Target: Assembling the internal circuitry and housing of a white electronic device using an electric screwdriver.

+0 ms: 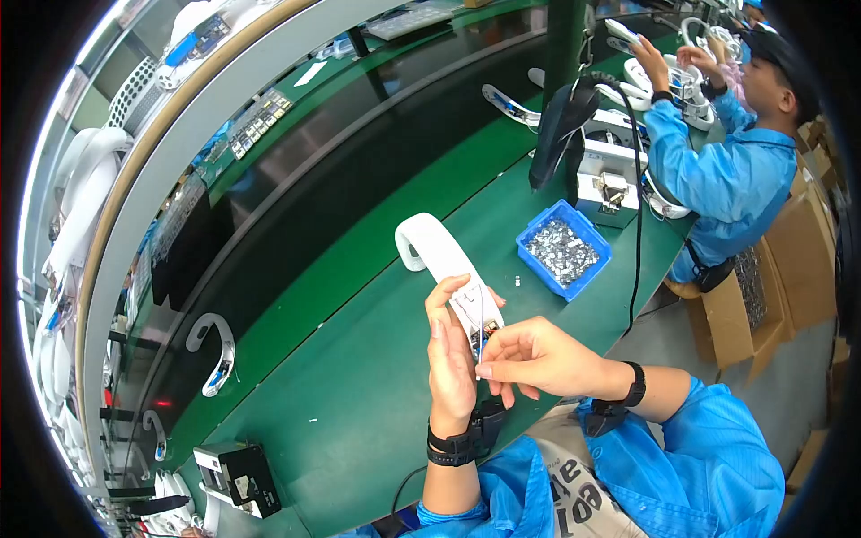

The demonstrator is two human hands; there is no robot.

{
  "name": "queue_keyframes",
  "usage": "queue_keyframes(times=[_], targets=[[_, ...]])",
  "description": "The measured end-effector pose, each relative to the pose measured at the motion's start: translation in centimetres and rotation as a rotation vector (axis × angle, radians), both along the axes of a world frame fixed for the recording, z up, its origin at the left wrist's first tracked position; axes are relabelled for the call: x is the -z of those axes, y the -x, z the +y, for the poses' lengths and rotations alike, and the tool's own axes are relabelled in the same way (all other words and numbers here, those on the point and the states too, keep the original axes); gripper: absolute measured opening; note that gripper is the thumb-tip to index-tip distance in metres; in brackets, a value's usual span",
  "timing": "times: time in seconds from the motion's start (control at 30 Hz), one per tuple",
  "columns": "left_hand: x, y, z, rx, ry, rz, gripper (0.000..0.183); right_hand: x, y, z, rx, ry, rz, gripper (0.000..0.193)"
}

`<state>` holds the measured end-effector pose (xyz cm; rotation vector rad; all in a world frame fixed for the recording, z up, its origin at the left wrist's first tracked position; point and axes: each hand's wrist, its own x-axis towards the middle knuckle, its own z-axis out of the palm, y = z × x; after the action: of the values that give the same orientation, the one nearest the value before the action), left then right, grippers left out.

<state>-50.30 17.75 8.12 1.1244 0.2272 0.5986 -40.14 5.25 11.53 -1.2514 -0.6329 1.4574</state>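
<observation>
A white curved plastic housing point(437, 247) with a hooked far end reaches out over the green bench. My left hand point(451, 372) grips its near part, with the thumb and fingers along its left side. Electronic parts point(485, 335) show inside the open near section. A thin pale wire point(481, 309) runs along the housing toward my right hand point(543, 359). The right thumb and index finger pinch together at the wire's lower end; its tip, small and whitish, shows just below them. The other right fingers curl underneath, partly hidden.
A blue bin point(565, 285) of small metal parts stands right of the housing. Beyond it sit a metal fixture point(610, 193) and a hanging black cable point(639, 224). More white housings point(213, 345) lie on the dark conveyor. A black-and-white box point(240, 480) stands at lower left. A co-worker point(731, 188) works at right.
</observation>
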Motion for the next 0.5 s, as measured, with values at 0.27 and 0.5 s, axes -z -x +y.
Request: queue_keyframes(times=[0.27, 0.5], targets=[[-0.5, 0.5, -0.4, -0.038, -0.051, -0.01, 0.066, -0.1, -1.9, -0.5, 0.113, -0.326, -0.496, 0.011], [0.4, 0.7, -0.6, -0.102, -0.058, 0.071, 0.072, 0.8, -4.9, 1.2, 0.164, -0.64, -1.189, 0.013]])
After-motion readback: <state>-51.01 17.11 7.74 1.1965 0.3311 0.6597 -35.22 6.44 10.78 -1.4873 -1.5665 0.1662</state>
